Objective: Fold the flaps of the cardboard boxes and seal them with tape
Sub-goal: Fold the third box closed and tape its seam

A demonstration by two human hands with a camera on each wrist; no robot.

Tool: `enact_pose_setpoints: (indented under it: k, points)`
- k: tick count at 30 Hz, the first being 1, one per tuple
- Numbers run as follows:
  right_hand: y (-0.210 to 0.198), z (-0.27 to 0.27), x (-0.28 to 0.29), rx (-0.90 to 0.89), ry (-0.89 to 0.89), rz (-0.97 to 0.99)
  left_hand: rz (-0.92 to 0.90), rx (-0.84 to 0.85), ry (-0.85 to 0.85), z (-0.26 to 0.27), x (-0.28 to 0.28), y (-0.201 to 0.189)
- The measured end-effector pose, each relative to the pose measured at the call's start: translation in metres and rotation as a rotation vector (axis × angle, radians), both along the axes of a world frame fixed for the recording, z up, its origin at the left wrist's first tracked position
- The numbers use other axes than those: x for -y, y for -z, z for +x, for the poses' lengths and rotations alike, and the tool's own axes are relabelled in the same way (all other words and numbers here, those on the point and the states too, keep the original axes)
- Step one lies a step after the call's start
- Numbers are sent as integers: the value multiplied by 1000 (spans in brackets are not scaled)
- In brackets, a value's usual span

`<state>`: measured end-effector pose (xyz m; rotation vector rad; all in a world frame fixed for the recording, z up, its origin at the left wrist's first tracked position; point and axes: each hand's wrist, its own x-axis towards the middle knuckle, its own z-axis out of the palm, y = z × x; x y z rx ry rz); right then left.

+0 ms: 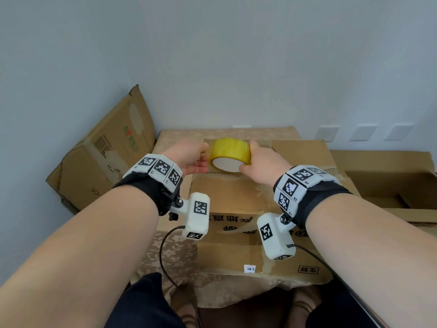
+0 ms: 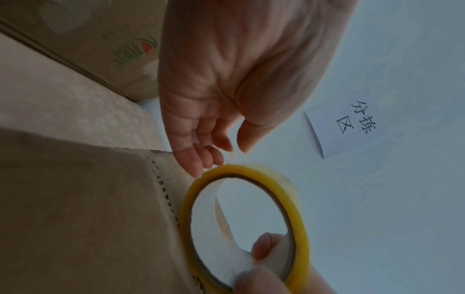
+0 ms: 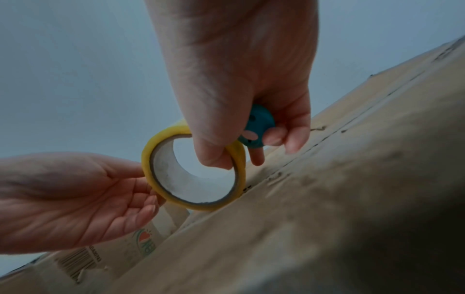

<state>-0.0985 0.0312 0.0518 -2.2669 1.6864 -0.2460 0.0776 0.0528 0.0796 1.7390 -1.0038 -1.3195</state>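
A yellow tape roll (image 1: 230, 153) is held just above the far edge of a closed cardboard box (image 1: 231, 200) on the table. My right hand (image 1: 248, 157) grips the roll, its thumb inside the core (image 3: 216, 159) and its fingers behind. Those fingers also hold a small teal round object (image 3: 260, 123). On the roll's left side, my left hand (image 2: 234, 148) pinches the loose tape end between thumb and forefinger. Its other fingers lie along the roll's rim (image 2: 246, 169). The box's flaps lie flat, with printing on the near ones.
A worn cardboard box (image 1: 106, 150) with a barcode and a green logo leans against the wall at the left. An open box (image 1: 390, 181) lies at the right. A beige patterned cloth (image 1: 175, 138) covers the table. A paper sign (image 2: 352, 127) hangs on the wall.
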Motion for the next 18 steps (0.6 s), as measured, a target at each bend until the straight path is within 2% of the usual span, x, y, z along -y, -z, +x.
enact_pose_setpoints:
  k: [3, 11, 14, 18]
  points:
    - [-1, 0, -1, -7, -12, -9, 31, -4, -18, 2, -1, -2]
    - [-7, 4, -8, -71, -2, -62, 44, 176, -28, -4, 1, -1]
    - [-18, 6, -10, -113, 10, -96, 64, 92, -98, 0, 4, 3]
    - [-33, 6, -10, -180, 38, -154, 114, -183, -205, 11, 4, 9]
